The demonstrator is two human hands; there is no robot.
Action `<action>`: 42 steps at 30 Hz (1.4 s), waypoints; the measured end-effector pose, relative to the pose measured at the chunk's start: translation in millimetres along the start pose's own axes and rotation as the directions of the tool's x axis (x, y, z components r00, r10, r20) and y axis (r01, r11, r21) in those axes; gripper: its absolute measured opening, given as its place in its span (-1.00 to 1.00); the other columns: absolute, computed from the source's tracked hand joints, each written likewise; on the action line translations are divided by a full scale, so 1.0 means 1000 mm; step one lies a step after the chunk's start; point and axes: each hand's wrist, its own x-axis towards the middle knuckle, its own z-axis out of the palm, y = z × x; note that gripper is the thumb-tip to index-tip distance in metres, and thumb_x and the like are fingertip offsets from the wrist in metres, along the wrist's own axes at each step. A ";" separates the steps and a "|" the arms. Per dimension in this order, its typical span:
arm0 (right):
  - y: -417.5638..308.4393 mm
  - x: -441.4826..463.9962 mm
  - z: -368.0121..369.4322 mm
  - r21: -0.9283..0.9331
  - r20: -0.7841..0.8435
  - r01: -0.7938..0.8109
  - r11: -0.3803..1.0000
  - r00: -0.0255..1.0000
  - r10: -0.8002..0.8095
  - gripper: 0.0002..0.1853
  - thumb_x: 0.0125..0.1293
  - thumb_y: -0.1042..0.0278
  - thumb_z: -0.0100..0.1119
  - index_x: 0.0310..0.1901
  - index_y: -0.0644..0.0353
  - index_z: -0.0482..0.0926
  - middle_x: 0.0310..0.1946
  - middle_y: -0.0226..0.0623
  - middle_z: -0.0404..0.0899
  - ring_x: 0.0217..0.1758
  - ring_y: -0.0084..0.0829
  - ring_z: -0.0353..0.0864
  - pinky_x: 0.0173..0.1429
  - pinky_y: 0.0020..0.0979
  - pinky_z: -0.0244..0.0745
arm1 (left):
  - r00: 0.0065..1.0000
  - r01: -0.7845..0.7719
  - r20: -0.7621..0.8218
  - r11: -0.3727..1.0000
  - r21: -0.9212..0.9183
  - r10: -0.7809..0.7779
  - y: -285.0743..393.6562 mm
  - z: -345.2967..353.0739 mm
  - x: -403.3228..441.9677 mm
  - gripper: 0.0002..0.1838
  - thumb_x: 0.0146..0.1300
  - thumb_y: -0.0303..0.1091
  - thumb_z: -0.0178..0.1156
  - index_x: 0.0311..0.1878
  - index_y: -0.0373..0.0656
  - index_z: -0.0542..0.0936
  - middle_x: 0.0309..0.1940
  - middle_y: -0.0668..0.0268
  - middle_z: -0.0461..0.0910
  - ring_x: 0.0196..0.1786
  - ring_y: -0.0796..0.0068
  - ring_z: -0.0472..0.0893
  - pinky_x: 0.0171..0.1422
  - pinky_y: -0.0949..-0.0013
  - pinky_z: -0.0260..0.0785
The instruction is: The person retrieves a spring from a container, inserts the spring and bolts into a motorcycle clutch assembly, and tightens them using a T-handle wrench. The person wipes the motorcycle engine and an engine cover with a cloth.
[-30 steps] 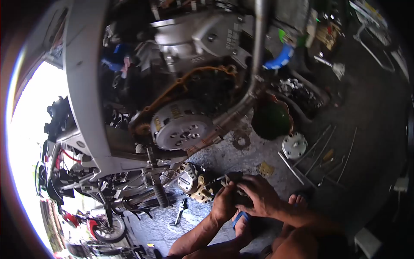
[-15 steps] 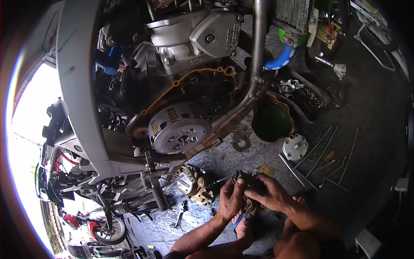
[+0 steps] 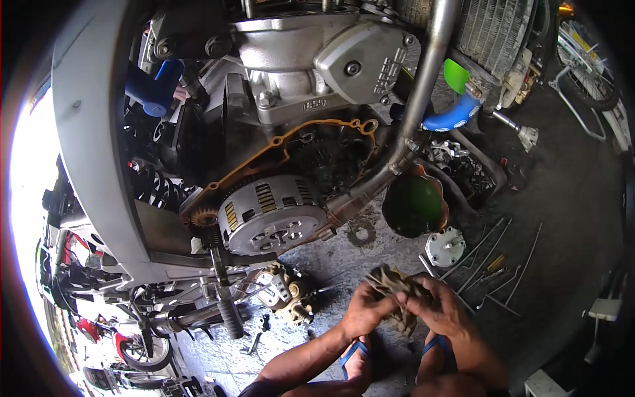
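A crumpled brownish cloth is bunched between both hands, above the floor and my feet. My left hand grips its left side, fingers curled into the folds. My right hand is closed round its right side, thumb pressed toward the left hand. Whether anything is wrapped inside the cloth is hidden. Up and left of the hands, the open engine shows a round clutch basket and an orange gasket along the case edge.
An engine cover lies on the floor left of the hands. To the right are a green-bottomed basin, a round metal cover and several rods and wrenches. The grey frame stands at the left.
The view has moved closer to the engine. Both hands have shifted slightly right, and the cloth between them is now bunched higher and shows more of its folds.
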 end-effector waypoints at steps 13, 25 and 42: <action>-0.020 0.021 0.013 0.279 -0.244 0.332 0.901 0.932 -0.268 -0.71 0.35 0.37 0.13 0.02 0.38 0.51 -0.05 -0.24 0.58 0.08 -0.44 0.51 0.21 -0.41 0.38 | 0.970 -0.077 -0.242 0.924 -0.375 -0.018 -0.007 0.036 0.022 -0.79 0.41 -0.41 0.05 0.04 -0.26 0.52 -0.10 0.31 0.61 -0.08 0.53 0.58 0.03 0.45 0.44; -0.096 0.109 0.044 -0.734 -0.018 0.607 0.306 0.433 -0.901 -0.79 0.22 0.56 0.22 -0.09 0.33 0.60 -0.14 -0.09 0.57 -0.18 -0.15 0.61 -0.07 -0.29 0.50 | 0.951 -0.273 -0.226 0.915 -0.297 0.210 0.065 0.052 0.084 -0.64 0.42 -0.15 -0.07 0.08 -0.19 0.50 0.00 0.22 0.56 0.12 0.24 0.52 0.24 0.21 0.35; -0.119 0.132 0.053 -0.824 0.176 0.556 0.109 0.434 -0.883 -0.75 0.16 0.62 0.17 -0.09 0.32 0.61 -0.14 -0.07 0.51 -0.16 -0.14 0.58 -0.09 -0.28 0.51 | 0.992 -0.117 -0.121 0.599 -0.792 0.033 0.104 0.068 0.087 -0.42 0.44 0.15 -0.23 0.22 -0.14 0.39 0.12 0.20 0.47 0.20 0.29 0.45 0.35 0.25 0.26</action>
